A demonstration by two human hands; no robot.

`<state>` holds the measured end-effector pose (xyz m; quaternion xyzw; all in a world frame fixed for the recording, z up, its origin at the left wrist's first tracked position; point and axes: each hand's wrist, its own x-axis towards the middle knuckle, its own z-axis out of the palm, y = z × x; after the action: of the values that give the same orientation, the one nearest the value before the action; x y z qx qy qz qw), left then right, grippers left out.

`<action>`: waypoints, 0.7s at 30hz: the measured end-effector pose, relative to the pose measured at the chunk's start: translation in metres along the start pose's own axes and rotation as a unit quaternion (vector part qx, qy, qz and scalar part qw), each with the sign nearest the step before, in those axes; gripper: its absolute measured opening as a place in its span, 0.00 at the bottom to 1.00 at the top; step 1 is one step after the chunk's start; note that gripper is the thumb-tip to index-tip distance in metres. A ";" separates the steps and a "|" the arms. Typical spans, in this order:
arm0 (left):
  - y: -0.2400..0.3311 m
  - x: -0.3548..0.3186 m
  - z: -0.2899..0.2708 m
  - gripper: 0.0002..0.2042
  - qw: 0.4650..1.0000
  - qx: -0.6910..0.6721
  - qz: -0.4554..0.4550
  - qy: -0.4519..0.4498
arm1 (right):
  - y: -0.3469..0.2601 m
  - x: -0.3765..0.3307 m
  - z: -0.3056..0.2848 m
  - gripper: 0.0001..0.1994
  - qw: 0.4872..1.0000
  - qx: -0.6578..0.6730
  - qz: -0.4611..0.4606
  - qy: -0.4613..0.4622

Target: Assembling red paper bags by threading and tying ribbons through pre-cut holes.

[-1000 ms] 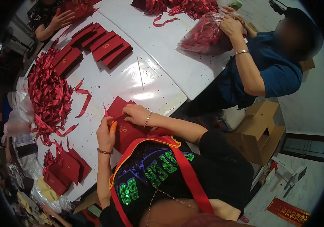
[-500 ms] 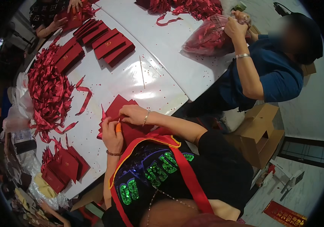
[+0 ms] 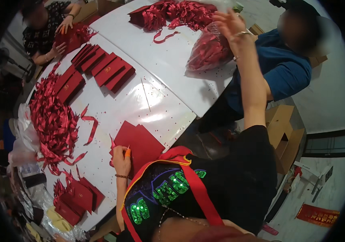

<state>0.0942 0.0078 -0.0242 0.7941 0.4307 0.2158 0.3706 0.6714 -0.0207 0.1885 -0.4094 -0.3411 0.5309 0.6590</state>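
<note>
From the head view, your left hand (image 3: 121, 158) rests on the near-left corner of the stack of dark red cards (image 3: 140, 143) at the table's near edge; its fingers are curled and pressed onto the stack, and an orange cover sits on one fingertip (image 3: 127, 153); you are pinning the cards, not lifting them. Your right hand (image 3: 228, 23) is raised far out over the table (image 3: 156, 105), fingers spread and holding nothing, just above the clear bag of red ribbons (image 3: 209, 50).

The cards look like thin folded paperboard: light, fairly stiff, flat, with a smooth face that probably slides easily on the glossy table; take them by an edge or corner, thumb under, and the fingertip cover should help you peel off one at a time; squeeze a corner too hard and it will likely crease.

The bag looks soft, light and slippery, so it would sag; grip it by a bunched top rather than the side.

The loose ribbon pile (image 3: 53, 121) to your left is limp and tangles easily; finished cards (image 3: 77, 197) lie near you on the left, more cards (image 3: 104, 68) in rows further off.
</note>
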 end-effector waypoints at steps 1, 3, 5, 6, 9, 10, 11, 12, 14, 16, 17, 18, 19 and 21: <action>-0.007 -0.001 0.000 0.04 1.000 -0.003 -0.013 -0.004 | -0.011 -0.015 0.019 0.32 0.987 -0.099 -0.035 0.122; -0.011 -0.001 0.004 0.04 1.000 -0.019 -0.009 -0.006 | -0.056 -0.059 -0.036 0.45 0.954 -0.204 0.038 0.217; -0.008 -0.006 -0.001 0.04 1.000 -0.012 -0.005 0.009 | -0.039 -0.076 -0.010 0.48 0.801 -0.369 0.126 0.455; -0.012 -0.009 0.000 0.04 1.000 -0.005 0.015 0.018 | -0.034 -0.077 -0.038 0.49 0.788 -0.373 0.165 0.462; -0.016 -0.009 0.000 0.04 1.000 -0.009 0.003 -0.010 | -0.018 -0.075 -0.081 0.46 0.858 -0.248 0.162 0.420; -0.016 -0.007 -0.002 0.04 1.000 -0.004 -0.007 -0.022 | -0.017 -0.071 -0.085 0.45 0.892 -0.225 0.149 0.363; -0.013 -0.006 -0.003 0.04 0.999 -0.012 -0.022 -0.029 | -0.014 -0.062 -0.089 0.43 0.898 -0.193 0.084 0.385; -0.012 -0.004 -0.001 0.04 0.999 -0.012 -0.019 -0.029 | -0.019 -0.051 -0.096 0.42 0.892 -0.203 0.022 0.404; -0.012 -0.008 0.000 0.04 0.998 -0.036 -0.041 -0.010 | -0.024 -0.026 -0.096 0.41 0.871 -0.187 -0.047 0.452; -0.012 -0.009 0.000 0.04 0.996 -0.036 -0.075 -0.019 | -0.023 -0.014 -0.090 0.41 0.874 -0.169 -0.043 0.453; -0.011 -0.009 0.000 0.04 0.997 -0.028 -0.071 -0.012 | -0.021 -0.009 -0.088 0.40 0.876 -0.152 -0.040 0.457; -0.010 -0.008 0.000 0.04 0.998 -0.020 -0.067 -0.006 | -0.019 -0.004 -0.092 0.42 0.863 -0.196 -0.042 0.463; -0.010 -0.007 0.001 0.04 0.997 -0.021 -0.069 -0.007 | -0.019 -0.001 -0.098 0.42 0.863 -0.198 -0.040 0.463; -0.010 -0.005 0.001 0.04 0.998 -0.016 -0.068 -0.008 | -0.019 0.005 -0.108 0.41 0.866 -0.220 -0.052 0.447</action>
<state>0.0867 0.0064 -0.0327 0.7589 0.4770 0.1909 0.4002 0.7759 -0.0366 0.1589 -0.7188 -0.1385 0.1677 0.6603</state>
